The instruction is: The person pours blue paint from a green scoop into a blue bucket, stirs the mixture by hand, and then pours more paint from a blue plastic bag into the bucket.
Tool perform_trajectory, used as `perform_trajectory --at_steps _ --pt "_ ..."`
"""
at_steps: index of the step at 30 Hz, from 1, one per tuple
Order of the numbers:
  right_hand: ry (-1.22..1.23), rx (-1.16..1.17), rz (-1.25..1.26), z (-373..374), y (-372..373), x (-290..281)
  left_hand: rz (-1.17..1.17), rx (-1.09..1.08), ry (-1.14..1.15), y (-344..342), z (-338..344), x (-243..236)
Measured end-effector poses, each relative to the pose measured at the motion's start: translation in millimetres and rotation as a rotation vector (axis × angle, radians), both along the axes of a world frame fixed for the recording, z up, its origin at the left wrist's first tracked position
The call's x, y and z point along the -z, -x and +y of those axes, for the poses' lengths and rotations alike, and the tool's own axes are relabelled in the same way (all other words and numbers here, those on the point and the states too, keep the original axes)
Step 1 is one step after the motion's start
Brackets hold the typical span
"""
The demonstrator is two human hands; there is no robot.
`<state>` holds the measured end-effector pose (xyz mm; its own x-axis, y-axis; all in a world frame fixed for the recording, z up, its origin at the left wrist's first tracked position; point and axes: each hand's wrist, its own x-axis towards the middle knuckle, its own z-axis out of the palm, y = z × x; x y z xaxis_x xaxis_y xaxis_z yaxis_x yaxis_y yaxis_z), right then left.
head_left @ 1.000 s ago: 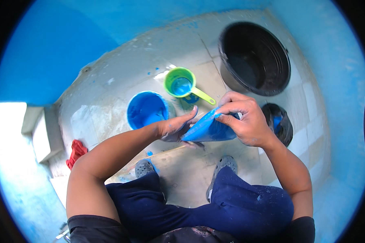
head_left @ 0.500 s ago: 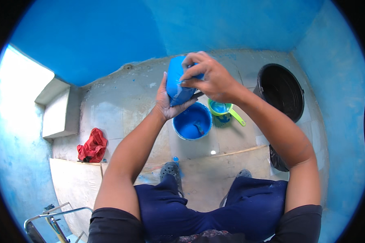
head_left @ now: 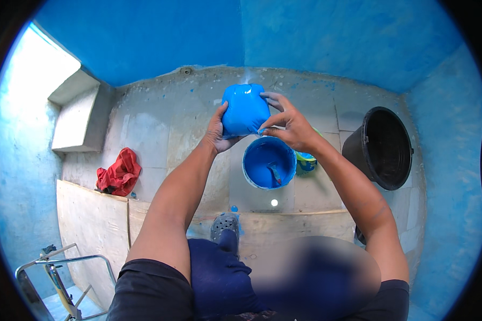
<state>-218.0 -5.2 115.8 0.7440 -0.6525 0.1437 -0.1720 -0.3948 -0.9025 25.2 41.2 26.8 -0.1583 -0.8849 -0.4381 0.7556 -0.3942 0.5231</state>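
A plump, glossy blue plastic bag [head_left: 245,109], which looks full of paint, is held up between my hands. My left hand [head_left: 218,132] cups its left side and underside, thumb against the side. At the bag's lower right corner, my right hand [head_left: 290,125] pinches the plastic, its other fingers bent near the bag's right edge. Just below stands a bucket [head_left: 250,180] with blue paint inside and a paint-smeared brush or tool [head_left: 275,174] in it. Beside the bucket, a lime-green dipper [head_left: 306,158] with blue paint is mostly hidden by my right hand and forearm.
A large black tub [head_left: 356,147] stands on the right. To the left lie a red cloth [head_left: 120,174] and pale boards [head_left: 91,216] along the near floor. A metal-framed stool or chair [head_left: 69,262] is at lower left. Blue walls [head_left: 326,37] surround the tiled floor.
The bag has turned so its broad face shows. My right hand has moved from its upper part to its lower right corner. The whole view has shifted slightly.
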Motion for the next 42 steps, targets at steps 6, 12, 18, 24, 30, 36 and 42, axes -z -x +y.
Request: perform_trajectory --at_steps 6,12,18,24,30,36,42 --pt "-0.117 -0.105 -0.005 -5.3 -1.8 8.0 -0.099 0.021 -0.041 -13.9 0.7 9.4" --pt "-0.215 -0.104 -0.016 -7.4 -7.4 36.9 -0.202 0.080 -0.071 -26.9 10.2 21.8" --pt "-0.485 0.143 0.000 -11.5 -18.6 48.8 -0.393 0.222 0.004 -31.5 4.3 7.5" --pt "-0.686 0.129 -0.015 -14.6 -15.8 55.0 -0.701 0.317 0.160 -7.0 -6.1 -21.5" --pt "-0.768 0.284 -0.049 -9.3 1.3 64.7 -0.895 0.395 0.189 26.1 -17.0 -53.5" --pt "-0.842 0.225 -0.228 -4.4 -0.9 60.8 -0.985 0.361 0.208 30.6 -21.8 -48.6" --pt "-0.826 0.299 -0.265 -3.4 2.7 71.1 -1.045 0.309 0.176 44.5 -17.6 -65.6"
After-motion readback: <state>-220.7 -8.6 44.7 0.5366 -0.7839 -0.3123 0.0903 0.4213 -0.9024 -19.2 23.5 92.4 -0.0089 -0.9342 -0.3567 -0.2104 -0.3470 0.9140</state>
